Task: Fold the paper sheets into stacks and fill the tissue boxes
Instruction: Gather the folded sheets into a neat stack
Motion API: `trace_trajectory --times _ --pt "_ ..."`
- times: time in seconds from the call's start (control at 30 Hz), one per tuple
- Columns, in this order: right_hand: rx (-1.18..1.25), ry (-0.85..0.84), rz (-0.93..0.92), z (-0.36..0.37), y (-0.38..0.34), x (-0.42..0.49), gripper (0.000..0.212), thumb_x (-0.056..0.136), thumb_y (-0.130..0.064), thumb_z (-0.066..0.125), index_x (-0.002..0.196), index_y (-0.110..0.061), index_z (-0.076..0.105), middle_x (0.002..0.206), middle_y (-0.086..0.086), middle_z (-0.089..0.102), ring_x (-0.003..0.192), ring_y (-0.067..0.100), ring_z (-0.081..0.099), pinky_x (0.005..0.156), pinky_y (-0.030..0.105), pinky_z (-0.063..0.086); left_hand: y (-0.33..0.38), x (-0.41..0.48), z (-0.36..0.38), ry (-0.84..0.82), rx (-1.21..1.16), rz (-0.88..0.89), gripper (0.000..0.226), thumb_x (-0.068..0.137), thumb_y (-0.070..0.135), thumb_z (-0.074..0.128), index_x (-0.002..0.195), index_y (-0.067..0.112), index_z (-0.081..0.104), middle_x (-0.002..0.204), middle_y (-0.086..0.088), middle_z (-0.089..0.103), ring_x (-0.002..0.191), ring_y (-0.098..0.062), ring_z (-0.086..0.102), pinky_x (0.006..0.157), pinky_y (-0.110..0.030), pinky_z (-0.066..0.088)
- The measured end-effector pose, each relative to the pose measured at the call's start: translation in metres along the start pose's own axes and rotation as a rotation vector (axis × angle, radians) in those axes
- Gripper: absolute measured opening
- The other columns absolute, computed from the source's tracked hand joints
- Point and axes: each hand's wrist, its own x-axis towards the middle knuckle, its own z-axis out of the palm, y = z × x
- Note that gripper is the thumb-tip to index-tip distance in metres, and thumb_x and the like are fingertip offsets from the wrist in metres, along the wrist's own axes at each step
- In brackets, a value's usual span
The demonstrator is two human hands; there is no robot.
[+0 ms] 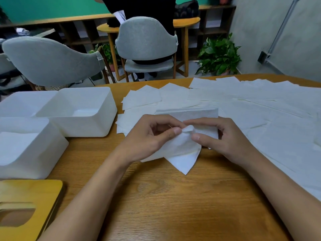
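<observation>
Forearms reach in from the bottom edge, and at their ends I look first to the fingers. The left hand [147, 134] and the right hand [224, 138] meet thumb to thumb, each pinching the same bunched corner of a thin white paper sheet [182, 153] between thumb and forefinger, so both sets of fingers are narrow and holding it. The rest of that sheet drapes from the pinch onto the light wooden bench [173, 197], its lower corner pointing toward me. I judge the step to be teasing the edges apart to start a fold. Done well, it wants a light pinch and an even sideways draw, so the soft paper neither tears nor creases off-line, then edges matched before pressing flat. Just behind the hands lies a folded white paper strip [187, 113], beyond it small white folded squares [142, 98], and to the right a wide spread of large white sheets [260, 105]. On the left stand open white plastic tissue boxes [78, 122], the nearest box [26, 164] seemingly with paper inside, and a yellow wooden lid with an oval slot [26, 192]. I cannot tell how many plies sit in the pinch. The left palm hides part of the sheet, and the frame cuts off the lid and the spread.
</observation>
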Motion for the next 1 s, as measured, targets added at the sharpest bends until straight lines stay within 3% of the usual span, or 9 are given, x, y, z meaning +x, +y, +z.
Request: trace_trajectory --times 0.17,0.23,0.3,0.43,0.63,0.77,0.87,0.93,1.0 --pt "-0.051 0.148 0.064 0.009 0.0 0.002 0.018 0.08 -0.043 0.083 0.086 -0.027 0.083 0.086 -0.015 0.077 0.083 0.004 0.07 0.072 0.015 0.045 -0.002 0.0 0.004 0.181 0.021 0.062 0.023 0.091 0.02 0.08 0.115 0.019 0.079 0.1 0.005 0.079 0.098 -0.014 0.074 0.084 -0.023 0.058" --pt "-0.014 0.192 0.078 0.009 -0.002 0.004 0.009 0.083 -0.034 0.083 0.083 -0.024 0.083 0.083 -0.013 0.078 0.08 0.004 0.071 0.07 0.013 0.047 -0.003 0.0 0.004 0.226 0.071 0.086 0.033 0.087 0.023 0.085 0.119 0.022 0.077 0.102 0.006 0.077 0.101 -0.016 0.073 0.09 -0.03 0.06" --pt "0.067 0.22 0.096 0.006 -0.007 0.004 0.007 0.082 -0.031 0.083 0.084 -0.024 0.083 0.085 -0.013 0.079 0.082 0.002 0.073 0.07 0.011 0.05 -0.004 0.0 0.002 0.269 0.105 0.097 0.037 0.087 0.021 0.085 0.122 0.025 0.075 0.103 0.008 0.076 0.104 -0.013 0.072 0.093 -0.027 0.059" --pt "0.188 0.096 0.09 0.007 -0.014 0.002 0.026 0.081 -0.031 0.078 0.106 -0.025 0.081 0.103 -0.012 0.08 0.096 0.005 0.074 0.079 0.015 0.054 -0.004 0.0 0.001 0.298 0.063 0.074 0.038 0.086 0.021 0.086 0.122 0.025 0.075 0.101 0.007 0.077 0.104 -0.008 0.072 0.093 -0.022 0.057" --pt "0.067 -0.014 0.032 0.016 -0.014 0.0 0.06 0.091 -0.023 0.076 0.142 -0.047 0.054 0.129 -0.029 0.064 0.12 -0.005 0.06 0.092 0.015 0.051 -0.003 0.0 0.006 0.272 0.027 0.051 0.038 0.087 0.02 0.086 0.123 0.025 0.074 0.098 0.006 0.077 0.101 -0.013 0.073 0.088 -0.025 0.059" --pt "-0.06 0.003 0.019 0.017 -0.012 0.0 0.075 0.095 -0.028 0.073 0.148 -0.064 0.034 0.152 -0.038 0.038 0.14 -0.006 0.04 0.117 0.034 0.04 -0.005 0.001 0.008 0.28 0.053 0.023 0.039 0.087 0.025 0.086 0.124 0.03 0.073 0.1 0.011 0.074 0.095 -0.012 0.07 0.081 -0.023 0.057" --pt "0.007 0.03 0.015 0.017 -0.012 0.001 0.081 0.097 -0.023 0.071 0.151 -0.064 0.027 0.156 -0.037 0.033 0.143 -0.002 0.04 0.119 0.044 0.041 -0.011 0.003 0.011 0.369 0.205 0.062 0.043 0.087 0.033 0.085 0.127 0.032 0.07 0.11 0.017 0.07 0.101 -0.009 0.066 0.083 -0.024 0.056" --pt "0.044 0.082 0.008 0.014 -0.01 0.002 0.083 0.096 -0.019 0.073 0.152 -0.062 0.027 0.159 -0.034 0.03 0.148 0.003 0.036 0.12 0.049 0.038 -0.013 0.005 0.012 0.443 0.289 0.05 0.047 0.087 0.044 0.082 0.13 0.037 0.066 0.125 0.02 0.062 0.112 -0.001 0.06 0.084 -0.014 0.05" --pt "0.102 0.136 0.001 0.01 -0.009 0.004 0.083 0.096 -0.015 0.073 0.152 -0.058 0.03 0.159 -0.028 0.034 0.146 0.006 0.041 0.118 0.049 0.041 -0.01 0.007 0.011 0.432 0.195 -0.081 0.047 0.087 0.055 0.076 0.131 0.043 0.063 0.128 0.025 0.06 0.115 0.009 0.056 0.085 -0.005 0.044"
